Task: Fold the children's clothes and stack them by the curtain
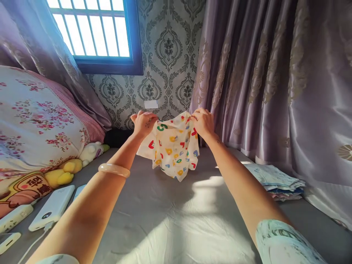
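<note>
Stretched between both hands at arm's length is a small white shirt (176,146) printed with red, yellow, green and blue shapes. My left hand (144,124) pinches its upper left edge, fingers closed on the cloth. At the upper right edge, my right hand (204,123) grips the fabric in the same way. The shirt hangs down in loose folds, its lower hem near or touching the grey bed sheet (170,223); which of the two I cannot tell. A pale bangle (114,169) circles my left forearm.
Folded clothes (275,181) are stacked on the right, by the purple curtain (247,73). Along the left lie a floral bundle (35,117), plush toys (66,170), a white power bank (52,207) with a cable, and a power strip (16,218). A barred window (93,33) is ahead.
</note>
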The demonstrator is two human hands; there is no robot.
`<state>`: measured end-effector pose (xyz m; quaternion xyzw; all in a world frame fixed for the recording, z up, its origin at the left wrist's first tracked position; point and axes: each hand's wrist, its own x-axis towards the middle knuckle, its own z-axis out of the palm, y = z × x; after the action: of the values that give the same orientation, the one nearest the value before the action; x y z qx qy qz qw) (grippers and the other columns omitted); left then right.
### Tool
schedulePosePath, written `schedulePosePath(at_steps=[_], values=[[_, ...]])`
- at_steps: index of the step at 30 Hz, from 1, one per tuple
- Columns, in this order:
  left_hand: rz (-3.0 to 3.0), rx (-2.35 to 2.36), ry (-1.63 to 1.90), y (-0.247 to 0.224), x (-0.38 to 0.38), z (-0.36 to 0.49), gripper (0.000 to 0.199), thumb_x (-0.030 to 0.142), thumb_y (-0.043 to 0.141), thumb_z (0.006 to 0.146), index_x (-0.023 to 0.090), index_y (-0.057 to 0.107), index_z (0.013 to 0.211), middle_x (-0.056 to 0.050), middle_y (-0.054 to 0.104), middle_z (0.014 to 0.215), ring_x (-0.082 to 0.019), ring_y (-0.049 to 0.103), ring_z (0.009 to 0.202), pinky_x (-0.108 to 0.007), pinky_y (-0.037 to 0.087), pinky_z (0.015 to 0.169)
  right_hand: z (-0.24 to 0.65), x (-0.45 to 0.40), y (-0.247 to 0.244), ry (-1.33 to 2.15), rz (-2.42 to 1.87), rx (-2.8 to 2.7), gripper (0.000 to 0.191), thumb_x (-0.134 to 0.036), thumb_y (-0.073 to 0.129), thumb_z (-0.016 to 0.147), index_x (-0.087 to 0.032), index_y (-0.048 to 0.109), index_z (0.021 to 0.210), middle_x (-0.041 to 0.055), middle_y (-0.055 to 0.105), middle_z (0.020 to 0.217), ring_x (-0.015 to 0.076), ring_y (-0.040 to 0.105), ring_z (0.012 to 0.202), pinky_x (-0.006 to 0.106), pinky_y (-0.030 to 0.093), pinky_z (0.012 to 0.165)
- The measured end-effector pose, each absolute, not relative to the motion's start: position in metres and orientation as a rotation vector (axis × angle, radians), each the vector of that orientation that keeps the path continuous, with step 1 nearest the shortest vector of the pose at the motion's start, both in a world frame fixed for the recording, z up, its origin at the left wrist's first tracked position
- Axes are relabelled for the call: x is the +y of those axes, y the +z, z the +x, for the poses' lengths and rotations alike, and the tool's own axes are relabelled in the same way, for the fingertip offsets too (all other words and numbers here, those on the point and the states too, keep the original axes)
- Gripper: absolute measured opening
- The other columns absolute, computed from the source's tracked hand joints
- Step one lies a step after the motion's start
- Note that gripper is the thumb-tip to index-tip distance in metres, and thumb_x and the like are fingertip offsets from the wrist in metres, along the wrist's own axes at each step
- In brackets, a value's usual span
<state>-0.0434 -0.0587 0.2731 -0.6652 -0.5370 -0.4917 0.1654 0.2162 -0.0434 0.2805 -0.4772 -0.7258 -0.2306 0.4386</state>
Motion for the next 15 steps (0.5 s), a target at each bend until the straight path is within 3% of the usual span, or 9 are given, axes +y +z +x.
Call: schedulePosePath(at_steps=[8,11,15], values=[[-1.722,-1.522,-1.422,0.275,-0.065,-0.035,0.027,0.035,0.049,0.093,0.026,0.075,0.092,-0.004,0.074,0.097,-0.025,0.057,0.102,-0.043,0.029,0.094,0.216,-0.05,0.278,-0.652,-1.278,-1.72,0.028,-0.029,0.048,0.099,-0.02,0.074,0.098,0.0087,0.065,0.108,0.0221,0.055,0.103,0.034,0.036,0.087],[-1.853,-1.54,-1.288,0.275,-0.062,-0.035,0.027,0.031,0.049,0.091,0.026,0.076,0.09,-0.004,0.075,0.096,-0.023,0.061,0.099,-0.042,0.031,0.093,0.214,-0.053,0.278,-0.587,-1.356,-1.776,0.029,-0.03,0.046,0.099,-0.021,0.074,0.094,0.0079,0.066,0.105,0.0208,0.057,0.099,0.031,0.038,0.081],[-1.801,-1.604,-1.327,0.278,-0.057,-0.036,0.03,0.033,0.046,0.092,0.025,0.075,0.094,-0.004,0.074,0.1,-0.022,0.064,0.096,-0.038,0.035,0.091,0.214,-0.054,0.28,-0.443,-1.461,-1.693,0.031,-0.032,0.041,0.101,-0.021,0.07,0.102,0.0077,0.068,0.104,0.0207,0.06,0.093,0.029,0.038,0.072]])
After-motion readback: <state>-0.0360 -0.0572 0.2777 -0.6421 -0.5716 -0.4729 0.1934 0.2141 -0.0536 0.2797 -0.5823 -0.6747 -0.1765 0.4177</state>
